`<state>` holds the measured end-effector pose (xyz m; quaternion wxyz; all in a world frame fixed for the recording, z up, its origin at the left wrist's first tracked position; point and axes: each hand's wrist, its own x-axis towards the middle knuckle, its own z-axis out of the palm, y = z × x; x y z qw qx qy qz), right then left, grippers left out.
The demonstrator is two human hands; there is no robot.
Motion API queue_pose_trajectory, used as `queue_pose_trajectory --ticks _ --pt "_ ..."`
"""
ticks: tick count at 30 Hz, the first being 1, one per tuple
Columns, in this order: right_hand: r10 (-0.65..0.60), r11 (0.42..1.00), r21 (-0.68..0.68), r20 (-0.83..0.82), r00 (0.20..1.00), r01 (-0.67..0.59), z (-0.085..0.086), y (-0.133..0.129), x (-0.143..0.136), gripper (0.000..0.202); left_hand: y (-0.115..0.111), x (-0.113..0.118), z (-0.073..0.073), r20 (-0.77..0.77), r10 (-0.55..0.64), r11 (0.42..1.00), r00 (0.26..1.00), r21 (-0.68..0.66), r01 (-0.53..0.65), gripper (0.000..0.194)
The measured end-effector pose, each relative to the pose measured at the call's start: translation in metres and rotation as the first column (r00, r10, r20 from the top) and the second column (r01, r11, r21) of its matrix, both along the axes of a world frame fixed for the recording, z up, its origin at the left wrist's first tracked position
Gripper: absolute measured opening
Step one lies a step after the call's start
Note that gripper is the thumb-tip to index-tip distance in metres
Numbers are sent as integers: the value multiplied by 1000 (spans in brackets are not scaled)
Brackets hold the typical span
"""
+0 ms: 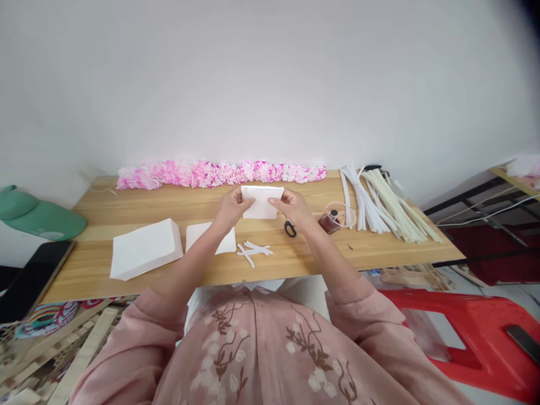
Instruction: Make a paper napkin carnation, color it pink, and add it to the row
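Observation:
My left hand (pixel 232 208) pinches the left side of a small white paper stack (pixel 260 202), its thumb lying on the face. On the other side my right hand (pixel 295 207) grips the same stack, also with the thumb on top. The stack is held up over the middle of the table. Black-handled scissors (pixel 289 228) lie just below my right hand. Short white strips (pixel 254 251) rest nearer to me. Partly behind my left forearm is a flat white sheet pile (pixel 225 243), and further left sits a thick white paper stack (pixel 145 247).
Pink and white paper flowers (pixel 219 173) line the wooden table's back edge (pixel 101 183). At right are a cup of dark red stuff (pixel 329 221), white strips (pixel 367 205) and cream strips (pixel 396 205). A phone (pixel 37 275) and green cap (pixel 42 216) are left; a red stool (pixel 485 337) stands lower right.

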<state>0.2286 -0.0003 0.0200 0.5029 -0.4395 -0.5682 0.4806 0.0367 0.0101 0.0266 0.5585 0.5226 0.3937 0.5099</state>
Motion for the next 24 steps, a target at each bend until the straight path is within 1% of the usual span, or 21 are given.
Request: queue_pose_trajectory --ticks 3,6,8,10,13,16,19,24 --pt "0 999 -40 3 1000 0 -9 -1 2 38 -2 -2 -9 -15 -1 998 1000 -69 0 38" --pt "-33 998 -63 -49 998 30 -18 -2 4 39 -3 -1 -19 -33 -18 995 999 -97 14 37" --pt "-48 997 -71 -71 996 43 -20 -2 5 44 -2 1 -23 -32 -14 996 999 -94 11 38" --pt "-37 997 -63 -67 997 32 -20 -2 5 47 -2 3 -23 -8 -14 996 1000 -92 13 40" --pt "1 999 -42 -39 999 -3 -15 -1 4 50 -1 7 -19 41 -21 996 999 -90 25 44" --pt "-12 999 -30 -21 1000 12 -8 -1 5 51 -2 8 -13 30 -18 998 999 -62 20 46" --pt "-36 999 -3 -23 999 36 0 0 9 50 -2 6 -5 18 3 1000 1000 -19 -3 42" --pt "-30 1000 10 -9 1000 30 8 1 12 49 -1 0 6 -29 40 998 999 40 -39 34"
